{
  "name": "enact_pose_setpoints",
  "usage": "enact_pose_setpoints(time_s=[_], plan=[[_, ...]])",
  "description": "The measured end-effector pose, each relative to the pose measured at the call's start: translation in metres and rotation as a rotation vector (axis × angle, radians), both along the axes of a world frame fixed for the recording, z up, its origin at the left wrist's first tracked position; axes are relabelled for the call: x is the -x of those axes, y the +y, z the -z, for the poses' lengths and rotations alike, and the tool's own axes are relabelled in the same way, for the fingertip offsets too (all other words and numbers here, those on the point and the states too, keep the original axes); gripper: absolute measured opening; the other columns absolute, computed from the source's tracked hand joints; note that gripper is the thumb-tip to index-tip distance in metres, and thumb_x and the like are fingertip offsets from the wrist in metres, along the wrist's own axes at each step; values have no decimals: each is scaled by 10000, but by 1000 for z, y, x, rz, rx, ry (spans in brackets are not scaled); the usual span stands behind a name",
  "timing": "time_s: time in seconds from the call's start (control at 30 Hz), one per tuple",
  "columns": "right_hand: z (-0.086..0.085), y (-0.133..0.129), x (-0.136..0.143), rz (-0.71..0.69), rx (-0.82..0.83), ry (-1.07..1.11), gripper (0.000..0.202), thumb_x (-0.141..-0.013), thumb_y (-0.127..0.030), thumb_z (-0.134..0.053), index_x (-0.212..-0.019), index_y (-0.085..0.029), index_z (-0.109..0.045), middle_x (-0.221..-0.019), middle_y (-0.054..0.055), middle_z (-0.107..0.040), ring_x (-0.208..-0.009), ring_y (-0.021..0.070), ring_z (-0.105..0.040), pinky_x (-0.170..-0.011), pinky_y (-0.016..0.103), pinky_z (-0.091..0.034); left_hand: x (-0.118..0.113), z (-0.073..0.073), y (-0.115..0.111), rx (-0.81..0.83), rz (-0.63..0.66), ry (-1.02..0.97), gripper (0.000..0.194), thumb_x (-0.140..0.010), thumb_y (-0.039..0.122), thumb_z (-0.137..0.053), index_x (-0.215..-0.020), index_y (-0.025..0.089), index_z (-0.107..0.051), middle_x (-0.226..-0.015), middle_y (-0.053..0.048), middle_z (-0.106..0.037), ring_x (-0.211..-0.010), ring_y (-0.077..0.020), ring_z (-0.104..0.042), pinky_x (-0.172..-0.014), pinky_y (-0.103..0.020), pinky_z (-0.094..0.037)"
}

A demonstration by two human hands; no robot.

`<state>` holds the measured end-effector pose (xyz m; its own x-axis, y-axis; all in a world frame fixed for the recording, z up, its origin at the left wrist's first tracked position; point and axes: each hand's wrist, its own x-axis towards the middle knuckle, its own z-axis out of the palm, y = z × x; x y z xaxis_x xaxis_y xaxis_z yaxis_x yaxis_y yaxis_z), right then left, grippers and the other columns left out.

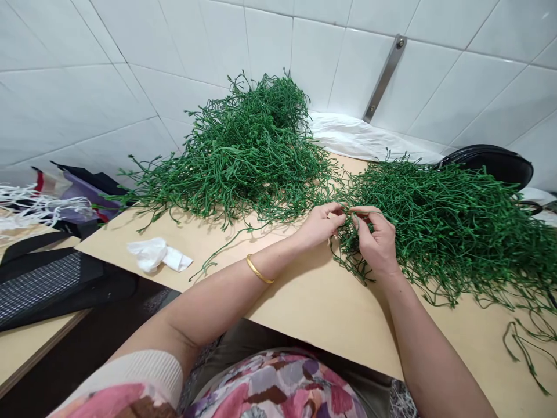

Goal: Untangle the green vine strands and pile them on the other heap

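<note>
My left hand [322, 223] and my right hand [375, 235] meet near the middle of the table, thumbs and fingers pinched close together. Between them runs a thin green plastic stem [349, 211], gripped from both sides; its ends are partly hidden by my fingers. Below my hands several green stems hang down onto the wood. Behind my left hand rises a tall heap of green artificial stems [256, 145] with small knobbed tips. To the right of my right hand spreads a second heap of the same stems [448, 215].
A crumpled white tissue [150, 254] lies at left on the wooden table [304, 296]. A black bag [489, 162] and white cloth [361, 133] sit against the tiled wall, which bears a metal bracket [385, 78]. White strands [47, 203] and black mesh [41, 287] are far left.
</note>
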<state>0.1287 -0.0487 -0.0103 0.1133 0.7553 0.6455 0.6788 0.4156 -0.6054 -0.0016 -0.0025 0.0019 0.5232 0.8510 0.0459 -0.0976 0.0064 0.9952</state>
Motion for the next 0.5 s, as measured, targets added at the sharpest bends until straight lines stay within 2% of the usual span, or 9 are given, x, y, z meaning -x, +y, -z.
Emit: enact_pose_setpoints(time_s=[0.2,0.27,0.37,0.43,0.5], plan=[[0,4,-4,-215,218,490,137,-754,-282,-542,-866,-203,-551,-735,-6,-544,-709,120,-526,-694,273,-435,3,-4,-1,28,-52,-79,263,-696,204,-593,-938,108,-627,-426,73,-386,-397,-30,-295,-424,-190,-249],[0,4,-3,-260,277,581,153,-719,-305,-575,-830,-204,-546,-716,-17,-524,-659,107,-503,-654,262,-431,4,-6,0,36,-68,-78,226,-658,205,-634,-860,104,-632,-434,69,-408,-397,-30,-320,-432,-195,-259],[-2,3,1,-342,392,670,189,-697,-326,-591,-830,-209,-523,-684,-31,-496,-603,100,-496,-604,266,-429,4,-5,2,3,-30,-79,91,-643,177,-638,-671,108,-587,-489,37,-491,-458,-49,-435,-500,-203,-333],[-4,2,4,-388,463,699,206,-705,-335,-581,-855,-215,-508,-663,-41,-474,-563,94,-489,-569,264,-421,3,-1,4,-20,5,-88,107,-670,175,-605,-611,116,-538,-511,26,-512,-503,-61,-476,-549,-211,-362],[-5,0,5,-396,495,706,219,-706,-334,-581,-876,-216,-509,-677,-39,-472,-545,85,-465,-524,245,-397,1,4,6,-42,-15,-96,120,-682,173,-586,-604,121,-511,-530,30,-506,-521,-56,-465,-557,-205,-355]])
